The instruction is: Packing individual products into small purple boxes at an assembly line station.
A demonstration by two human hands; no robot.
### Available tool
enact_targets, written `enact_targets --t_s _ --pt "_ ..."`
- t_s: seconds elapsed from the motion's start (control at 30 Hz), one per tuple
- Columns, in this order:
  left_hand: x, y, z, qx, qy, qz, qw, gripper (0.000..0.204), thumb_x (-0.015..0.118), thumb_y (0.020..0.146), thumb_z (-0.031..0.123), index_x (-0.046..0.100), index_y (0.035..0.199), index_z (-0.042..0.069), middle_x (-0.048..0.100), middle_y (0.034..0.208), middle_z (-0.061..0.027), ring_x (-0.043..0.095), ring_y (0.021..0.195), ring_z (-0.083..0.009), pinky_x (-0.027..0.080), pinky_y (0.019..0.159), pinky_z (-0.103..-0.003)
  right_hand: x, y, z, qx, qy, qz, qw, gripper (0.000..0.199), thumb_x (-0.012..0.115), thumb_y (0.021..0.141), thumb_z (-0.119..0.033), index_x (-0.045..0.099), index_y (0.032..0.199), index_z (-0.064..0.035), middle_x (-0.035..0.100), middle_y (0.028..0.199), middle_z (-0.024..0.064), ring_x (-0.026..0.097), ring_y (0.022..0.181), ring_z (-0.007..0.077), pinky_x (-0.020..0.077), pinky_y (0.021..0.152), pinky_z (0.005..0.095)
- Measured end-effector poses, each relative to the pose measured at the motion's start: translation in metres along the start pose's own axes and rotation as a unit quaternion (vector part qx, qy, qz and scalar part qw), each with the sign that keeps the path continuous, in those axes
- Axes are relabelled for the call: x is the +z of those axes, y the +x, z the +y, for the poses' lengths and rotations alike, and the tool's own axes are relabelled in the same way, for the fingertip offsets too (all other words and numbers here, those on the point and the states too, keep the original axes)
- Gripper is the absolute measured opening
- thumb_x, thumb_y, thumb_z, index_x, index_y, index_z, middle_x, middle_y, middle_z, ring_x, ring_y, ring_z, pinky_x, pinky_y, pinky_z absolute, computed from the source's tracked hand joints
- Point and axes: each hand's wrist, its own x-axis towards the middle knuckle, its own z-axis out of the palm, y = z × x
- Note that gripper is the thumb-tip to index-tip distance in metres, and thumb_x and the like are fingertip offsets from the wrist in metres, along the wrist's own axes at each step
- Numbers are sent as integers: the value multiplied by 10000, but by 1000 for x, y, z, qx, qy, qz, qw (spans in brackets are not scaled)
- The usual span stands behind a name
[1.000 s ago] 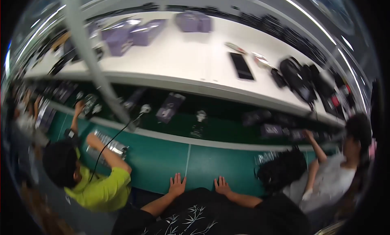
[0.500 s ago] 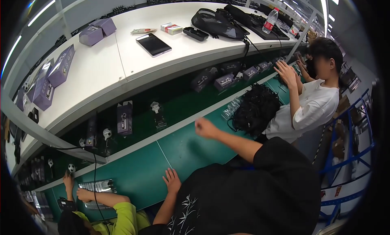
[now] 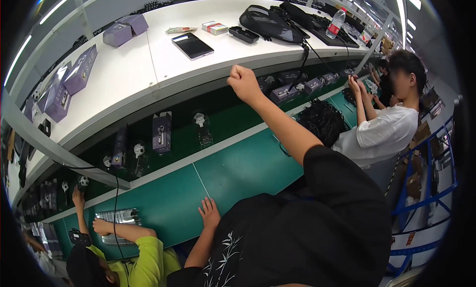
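My left hand [image 3: 209, 213] lies on the near edge of the green worktop [image 3: 173, 200], fingers spread, holding nothing. My right hand [image 3: 244, 83] is raised in front of the edge of the white shelf [image 3: 124, 64], curled into a fist, and no object shows in it. Behind that fist on the shelf lie a dark smartphone [image 3: 192, 46], a black open case [image 3: 243, 34] and a small white-and-red box [image 3: 214, 28]. Below my right forearm, a heap of black straps or cords [image 3: 321, 122] rests on the worktop.
Purple boxes [image 3: 82, 69] stand on the shelf's left; a black mesh bag [image 3: 270, 24] and a bottle [image 3: 336, 23] are at its right. Beneath it stand boxed items and a small clear-stand figure [image 3: 202, 128]. Co-workers in yellow-green [image 3: 148, 257] and white [image 3: 386, 133] sit either side.
My right fist has risen from above the worktop to the shelf's edge. The left hand stays on the worktop. The co-worker in white has lowered their hands a little.
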Motion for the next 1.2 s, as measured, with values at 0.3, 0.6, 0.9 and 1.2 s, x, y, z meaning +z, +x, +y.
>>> enact_targets --t_s 0.3,0.6,0.9,1.2 --pt "-22 -18 8 -12 -42 -56 997 615 426 939 216 283 1492 -12 173 1595 -238 194 1459 -445 182 1116 -685 18 -13 -9 -163 -52 -6 985 278 563 718 79 336 651 -65 411 677 24 334 588 177 331 556 296" --pt "-36 -19 10 -30 -38 -55 997 650 480 918 251 305 1487 -10 184 1595 -237 205 1461 -429 198 1123 -658 75 -100 94 68 -84 -266 958 107 582 735 14 532 797 -57 583 801 63 508 660 205 422 612 289" --pt "-18 -36 -14 -16 164 80 983 631 526 906 308 394 1448 13 199 1591 -233 236 1453 -412 242 1110 -641 139 -191 255 136 -399 -262 868 448 630 739 -97 585 1183 -66 625 1037 174 611 901 373 516 824 422" --pt "-94 -3 -36 -78 -166 -26 983 656 619 882 365 448 1393 -8 257 1523 -309 276 1401 -474 274 1099 -615 180 -110 293 175 -338 -154 912 354 628 790 -148 585 1126 -44 644 981 202 613 953 417 513 845 435"
